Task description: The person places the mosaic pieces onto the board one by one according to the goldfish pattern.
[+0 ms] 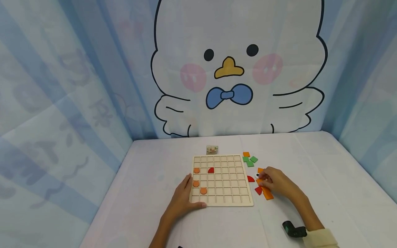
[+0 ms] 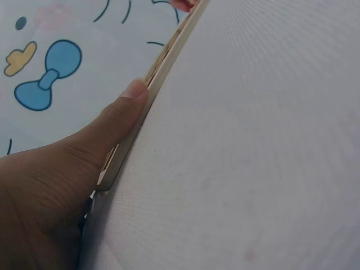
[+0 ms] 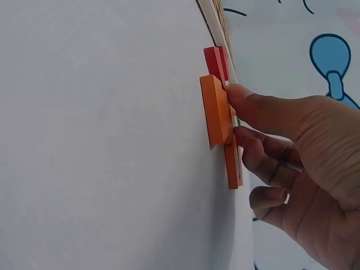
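A pale wooden grid board (image 1: 223,197) lies on the white table in the head view. My left hand (image 1: 181,198) rests at its near left corner, thumb along the front edge and straight fingers along the left side. Three orange discs (image 1: 196,184) and a red quarter-circle (image 1: 211,170) sit in its cells. Right of the board, my right hand (image 1: 277,182) has its thumb and index fingertips at orange rectangles (image 1: 268,193) and a white disc with a black dot (image 1: 257,176). In the right wrist view the fingertips overlap an orange rectangle (image 3: 215,112); I cannot tell whether they pinch it.
Red pieces (image 1: 250,179) lie beside the board's right edge. Farther back are several green pieces (image 1: 250,164) and an orange square (image 1: 246,154). A small patterned card (image 1: 212,150) lies behind the board. A black device (image 1: 294,229) is by the right wrist.
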Motion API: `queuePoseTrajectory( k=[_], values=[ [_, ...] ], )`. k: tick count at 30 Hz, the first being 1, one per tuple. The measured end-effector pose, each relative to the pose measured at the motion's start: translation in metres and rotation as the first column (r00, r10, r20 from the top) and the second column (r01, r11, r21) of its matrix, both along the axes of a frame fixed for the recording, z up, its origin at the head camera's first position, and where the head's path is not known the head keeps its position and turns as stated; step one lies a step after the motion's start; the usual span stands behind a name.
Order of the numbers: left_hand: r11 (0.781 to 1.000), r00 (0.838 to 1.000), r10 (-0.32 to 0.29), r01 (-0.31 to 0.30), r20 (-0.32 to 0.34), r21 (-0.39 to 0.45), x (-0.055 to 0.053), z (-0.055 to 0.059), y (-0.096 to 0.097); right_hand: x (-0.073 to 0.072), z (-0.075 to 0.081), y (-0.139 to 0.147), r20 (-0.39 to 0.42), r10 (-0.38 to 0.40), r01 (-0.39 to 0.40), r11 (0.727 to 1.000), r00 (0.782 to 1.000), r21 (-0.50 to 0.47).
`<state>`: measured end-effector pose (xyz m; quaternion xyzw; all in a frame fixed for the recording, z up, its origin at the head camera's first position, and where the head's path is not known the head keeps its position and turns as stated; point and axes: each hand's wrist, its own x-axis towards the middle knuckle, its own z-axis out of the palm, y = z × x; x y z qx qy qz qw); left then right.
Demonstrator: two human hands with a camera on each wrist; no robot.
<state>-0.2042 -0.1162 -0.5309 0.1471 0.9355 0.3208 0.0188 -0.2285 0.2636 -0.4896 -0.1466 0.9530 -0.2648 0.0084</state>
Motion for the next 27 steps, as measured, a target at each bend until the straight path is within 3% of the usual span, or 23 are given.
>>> queuePoseTrajectory(
  k=[10,22,27],
  values=[
    [1.000,1.000,0.001,-0.001,-0.001,-0.009,-0.0011,0.0000,-0.0004,-0.0021,-0.0005,-0.0070,-0.050,-0.029,0.033,0.996,0.998,0.078],
    [1.000,1.000,0.010,-0.010,0.004,-0.019,0.0004,0.0000,-0.0001,-0.0047,0.0012,-0.0086,0.048,-0.027,0.024,0.997,0.998,0.072],
    [1.000,1.000,0.010,-0.010,0.000,-0.027,0.0008,0.0012,0.0002,-0.0055,0.0027,-0.0108,0.043,-0.033,0.029,0.996,0.999,0.086]
  ],
)
